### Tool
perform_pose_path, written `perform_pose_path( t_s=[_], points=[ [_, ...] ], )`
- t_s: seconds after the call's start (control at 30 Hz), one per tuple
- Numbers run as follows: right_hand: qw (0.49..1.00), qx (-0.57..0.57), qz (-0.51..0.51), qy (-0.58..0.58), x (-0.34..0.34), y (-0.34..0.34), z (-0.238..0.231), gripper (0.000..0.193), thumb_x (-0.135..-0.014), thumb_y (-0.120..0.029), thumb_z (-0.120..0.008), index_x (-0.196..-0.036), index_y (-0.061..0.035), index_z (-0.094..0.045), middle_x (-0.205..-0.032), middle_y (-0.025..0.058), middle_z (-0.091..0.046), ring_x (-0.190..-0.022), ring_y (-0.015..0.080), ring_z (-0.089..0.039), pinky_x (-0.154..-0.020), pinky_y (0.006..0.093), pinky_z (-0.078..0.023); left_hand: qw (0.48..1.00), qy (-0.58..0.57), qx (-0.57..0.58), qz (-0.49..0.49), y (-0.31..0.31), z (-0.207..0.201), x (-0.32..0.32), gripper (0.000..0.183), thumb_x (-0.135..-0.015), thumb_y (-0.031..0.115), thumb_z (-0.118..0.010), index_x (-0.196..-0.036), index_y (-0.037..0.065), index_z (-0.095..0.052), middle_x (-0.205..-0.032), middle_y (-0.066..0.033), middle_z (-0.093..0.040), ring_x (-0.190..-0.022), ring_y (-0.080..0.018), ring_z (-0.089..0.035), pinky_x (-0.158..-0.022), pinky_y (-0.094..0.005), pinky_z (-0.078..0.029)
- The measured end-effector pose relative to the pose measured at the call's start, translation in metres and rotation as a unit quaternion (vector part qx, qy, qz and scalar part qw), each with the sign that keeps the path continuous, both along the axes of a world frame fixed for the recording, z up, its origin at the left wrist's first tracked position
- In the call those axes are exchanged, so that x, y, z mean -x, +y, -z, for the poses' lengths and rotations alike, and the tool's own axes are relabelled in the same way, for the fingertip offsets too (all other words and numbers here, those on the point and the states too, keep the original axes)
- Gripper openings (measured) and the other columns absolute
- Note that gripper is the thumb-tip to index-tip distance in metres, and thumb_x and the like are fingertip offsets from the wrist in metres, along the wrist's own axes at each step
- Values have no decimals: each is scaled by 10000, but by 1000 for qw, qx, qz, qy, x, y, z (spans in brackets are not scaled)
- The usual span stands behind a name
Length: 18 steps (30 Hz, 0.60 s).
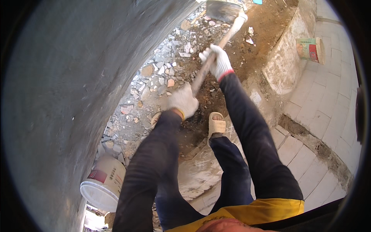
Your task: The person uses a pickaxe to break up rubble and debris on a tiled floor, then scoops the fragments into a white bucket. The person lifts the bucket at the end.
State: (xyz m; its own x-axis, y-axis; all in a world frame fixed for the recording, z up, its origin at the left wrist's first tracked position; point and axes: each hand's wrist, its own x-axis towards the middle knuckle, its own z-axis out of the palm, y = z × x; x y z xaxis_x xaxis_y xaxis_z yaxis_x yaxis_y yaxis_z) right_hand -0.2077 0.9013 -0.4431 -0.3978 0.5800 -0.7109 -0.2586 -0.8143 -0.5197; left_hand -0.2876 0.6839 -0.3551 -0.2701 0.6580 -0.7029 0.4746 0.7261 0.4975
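Both my hands wear whitish knit work gloves and grip the wooden handle of a hoe. My left hand is wrapped around the lower end of the handle, slightly smeared by motion. Farther up, my right hand closes around its middle; the cuff of that glove is red. The handle slants away to the upper right, and the hoe's wide, dark metal blade is at the far end, over the rubble and soil. Whether the blade touches the ground, I cannot tell.
Broken stone rubble lies along a grey wall on the left. A white bucket lies tipped near the wall; another bucket stands on the paving at right. A concrete ledge borders the soil near my sandalled feet.
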Motion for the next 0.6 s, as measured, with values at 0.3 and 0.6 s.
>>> perform_pose_path(
  t_s=[0.3,0.6],
  points=[
    [961,72,-86,-252,71,-136,95,288,-1048,-44,-620,-1297,85,-557,-967,112,-643,-695,229,-703,-653,346,-720,995,-34,93,-4,-125,51,58,464,-930,253,-649,-1325,15,-602,-1022,-362,-754,-1009,-522,-755,-903,-622,-577],
    [899,13,-257,-355,31,-282,56,206,-972,-104,-643,-1092,63,-633,-849,154,-689,-684,317,-730,-563,459,-602,969,-134,185,-91,-253,-47,2,533,-921,283,-681,-1332,-40,-573,-1095,-398,-725,-1087,-565,-704,-969,-611,-549]
  ],
)
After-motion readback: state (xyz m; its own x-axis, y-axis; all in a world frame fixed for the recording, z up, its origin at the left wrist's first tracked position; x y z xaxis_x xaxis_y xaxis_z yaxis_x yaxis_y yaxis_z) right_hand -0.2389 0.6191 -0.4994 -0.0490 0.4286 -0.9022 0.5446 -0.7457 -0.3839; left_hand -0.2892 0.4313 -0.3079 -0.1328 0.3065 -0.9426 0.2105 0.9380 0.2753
